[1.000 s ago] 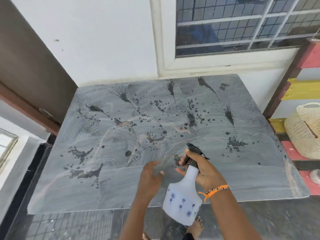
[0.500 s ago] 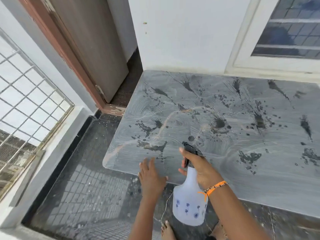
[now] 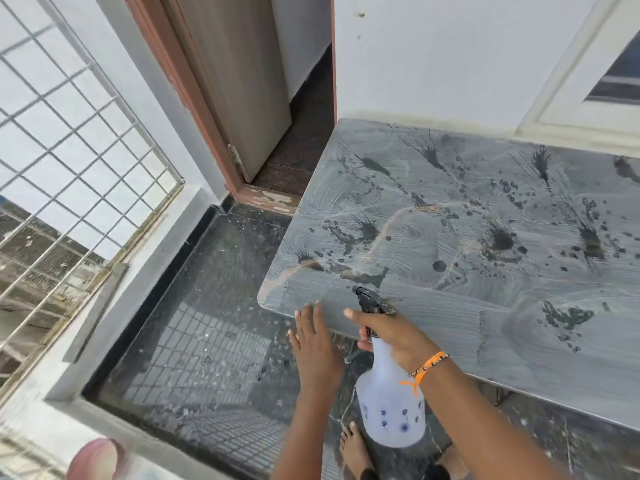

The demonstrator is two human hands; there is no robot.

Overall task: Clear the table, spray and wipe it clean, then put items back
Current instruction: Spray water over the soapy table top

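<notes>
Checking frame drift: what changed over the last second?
The view swung left, so the table sits further right and the doorway shows. Left hand, open, slid to the table's near-left corner. Right hand still grips the spray bottle; splatters unwiped.

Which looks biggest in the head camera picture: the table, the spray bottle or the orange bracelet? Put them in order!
1. Table, biggest by far.
2. Spray bottle, held in the right hand.
3. Orange bracelet, smallest.
</notes>
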